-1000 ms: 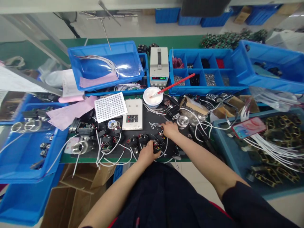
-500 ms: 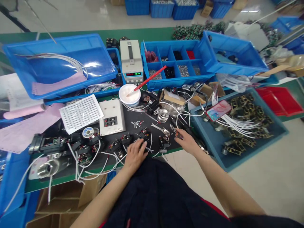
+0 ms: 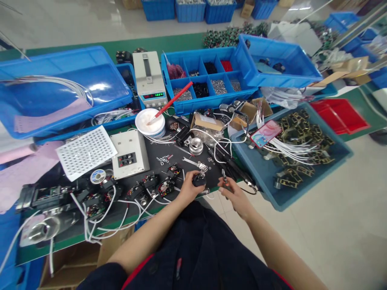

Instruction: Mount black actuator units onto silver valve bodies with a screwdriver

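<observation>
My left hand (image 3: 188,190) is closed around a small black electronic assembly (image 3: 199,179) at the front edge of the mat. To its right, my right hand (image 3: 237,197) grips a small pair of pliers (image 3: 224,176), jaws pointing away from me. The pliers and the assembly are apart. Just beyond the assembly lie small metal nuts (image 3: 203,166) and an open-ended wrench (image 3: 190,161). More black assemblies (image 3: 167,187) with coloured wires sit left of my left hand. My fingers cover part of the held assembly.
A grey-blue bin (image 3: 256,181) of brass-coloured parts stands at the right, with a phone (image 3: 266,133) on it. Behind the mat are a white tub (image 3: 150,131) with a red stick, a power supply (image 3: 148,76) and a divided blue tray (image 3: 196,105). White cables (image 3: 121,227) trail along the front edge.
My left hand has moved right from the assemblies and taken hold of the black assembly near the nuts. My right hand has come closer to me with the pliers. The view has shifted right.
</observation>
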A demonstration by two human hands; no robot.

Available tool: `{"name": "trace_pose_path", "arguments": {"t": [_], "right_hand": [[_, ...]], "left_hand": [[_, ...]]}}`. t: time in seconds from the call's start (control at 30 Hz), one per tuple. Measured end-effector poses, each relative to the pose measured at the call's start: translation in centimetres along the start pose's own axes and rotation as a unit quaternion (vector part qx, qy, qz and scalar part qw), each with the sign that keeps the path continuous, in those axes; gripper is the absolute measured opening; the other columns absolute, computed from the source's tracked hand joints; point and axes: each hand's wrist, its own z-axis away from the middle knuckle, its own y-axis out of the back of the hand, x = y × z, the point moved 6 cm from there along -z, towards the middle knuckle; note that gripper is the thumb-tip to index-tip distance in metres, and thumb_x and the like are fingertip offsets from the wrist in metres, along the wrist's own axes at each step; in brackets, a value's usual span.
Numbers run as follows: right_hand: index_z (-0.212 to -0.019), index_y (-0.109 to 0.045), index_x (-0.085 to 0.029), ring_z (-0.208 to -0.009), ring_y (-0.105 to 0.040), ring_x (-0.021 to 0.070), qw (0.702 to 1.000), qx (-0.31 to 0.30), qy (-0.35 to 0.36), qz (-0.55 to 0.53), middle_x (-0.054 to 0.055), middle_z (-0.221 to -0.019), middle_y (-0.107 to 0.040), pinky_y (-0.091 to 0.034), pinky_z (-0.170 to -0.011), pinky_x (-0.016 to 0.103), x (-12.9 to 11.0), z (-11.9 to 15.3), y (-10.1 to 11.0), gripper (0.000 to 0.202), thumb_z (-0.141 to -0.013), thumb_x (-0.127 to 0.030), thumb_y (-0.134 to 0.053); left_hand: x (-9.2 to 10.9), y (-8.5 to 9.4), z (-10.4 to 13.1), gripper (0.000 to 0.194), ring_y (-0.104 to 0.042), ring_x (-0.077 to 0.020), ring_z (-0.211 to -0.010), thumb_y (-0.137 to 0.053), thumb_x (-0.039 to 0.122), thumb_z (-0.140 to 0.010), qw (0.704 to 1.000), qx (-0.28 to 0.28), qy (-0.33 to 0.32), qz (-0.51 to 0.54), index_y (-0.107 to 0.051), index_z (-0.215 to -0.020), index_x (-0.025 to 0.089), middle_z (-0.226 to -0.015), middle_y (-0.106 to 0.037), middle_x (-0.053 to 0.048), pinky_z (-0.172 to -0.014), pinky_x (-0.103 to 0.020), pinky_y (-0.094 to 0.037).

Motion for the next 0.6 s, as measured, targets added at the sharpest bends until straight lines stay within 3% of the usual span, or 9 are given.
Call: {"name": "trace_pose_path", "arguments": {"t": [0.13,0.2,0.27,0.33,0.4,0.47,0.53,0.6], "right_hand": [[-0.103,-0.045,-0.022,-0.088,-0.056,0.0192,0.997,-0.036,0.034,-0.061,0.004,-0.098,-0.058,-0.043,-0.082,0.034,-2.9,0.4,-3.2,0.044,-0.07,-0.042,-0.065],[-0.102,-0.044,-0.024,-0.082,-0.056,0.0182,0.988,-0.048,0.026,-0.142,0.001,-0.09,-0.059,-0.043,-0.077,0.033,-4.3,1.0,-4.4,0.044,-0.069,-0.042,-0.067],[-0.102,-0.043,-0.025,-0.075,-0.056,0.0176,0.958,-0.093,-0.004,-0.271,0.001,-0.087,-0.059,-0.043,-0.068,0.031,-5.7,1.8,-5.6,0.047,-0.068,-0.044,-0.069],[-0.102,-0.043,-0.026,-0.067,-0.056,0.0162,0.899,-0.182,-0.032,-0.397,0.001,-0.084,-0.061,-0.04,-0.058,0.028,-7.4,3.0,-7.3,0.048,-0.067,-0.045,-0.07],[-0.096,-0.047,-0.023,-0.06,-0.055,0.0136,0.838,-0.27,-0.052,-0.471,0.002,-0.08,-0.061,-0.035,-0.052,0.024,-9.0,4.2,-9.1,0.043,-0.068,-0.046,-0.069],[-0.092,-0.05,-0.021,-0.059,-0.055,0.0123,0.808,-0.317,-0.074,-0.491,0.002,-0.077,-0.061,-0.035,-0.051,0.022,-9.9,5.1,-10.8,0.037,-0.07,-0.047,-0.067],[-0.095,-0.051,-0.022,-0.062,-0.056,0.013,0.82,-0.316,-0.098,-0.468,0.002,-0.077,-0.061,-0.038,-0.053,0.023,-9.9,5.4,-11.7,0.036,-0.073,-0.046,-0.065],[-0.102,-0.049,-0.023,-0.069,-0.058,0.0146,0.856,-0.295,-0.119,-0.406,0.003,-0.084,-0.061,-0.042,-0.059,0.025,-9.3,5.5,-11.4,0.035,-0.076,-0.043,-0.062]], "left_hand": [[3.8,3.0,2.3,0.039,-0.055,-0.0206,-0.096,-0.053,0.033,-0.08,0.997,0.025,0.021,0.069,-0.042,-0.114,0.018,-0.104,-0.055,-0.008,-0.085,-0.034,-0.043],[5.7,5.0,3.3,0.044,-0.055,-0.0212,-0.096,-0.054,0.038,-0.079,0.992,0.002,0.02,0.124,-0.042,-0.116,0.02,-0.105,-0.056,-0.008,-0.084,-0.034,-0.043],[7.4,6.8,4.3,0.052,-0.053,-0.0226,-0.099,-0.062,0.042,-0.073,0.975,-0.028,0.005,0.22,-0.044,-0.117,0.021,-0.109,-0.055,-0.009,-0.083,-0.034,-0.043],[8.5,8.4,5.3,0.065,-0.051,-0.024,-0.103,-0.07,0.046,-0.064,0.94,-0.022,-0.013,0.34,-0.045,-0.119,0.023,-0.114,-0.052,-0.009,-0.084,-0.033,-0.042],[8.9,8.7,6.2,0.079,-0.053,-0.0246,-0.1,-0.073,0.052,-0.056,0.886,-0.026,-0.004,0.463,-0.042,-0.124,0.026,-0.115,-0.054,-0.008,-0.082,-0.034,-0.043],[9.0,7.5,6.9,0.084,-0.061,-0.0221,-0.081,-0.07,0.059,-0.056,0.831,-0.069,0.035,0.551,-0.041,-0.127,0.024,-0.104,-0.061,-0.009,-0.071,-0.033,-0.047],[8.7,6.3,7.4,0.078,-0.058,-0.0148,-0.053,-0.062,0.063,-0.061,0.802,-0.09,0.078,0.585,-0.047,-0.122,0.018,-0.087,-0.066,-0.008,-0.053,-0.028,-0.047],[8.2,6.3,7.6,0.065,-0.052,-0.0102,-0.042,-0.057,0.058,-0.069,0.791,-0.063,0.097,0.601,-0.053,-0.115,0.013,-0.08,-0.067,-0.008,-0.045,-0.025,-0.044]]}}
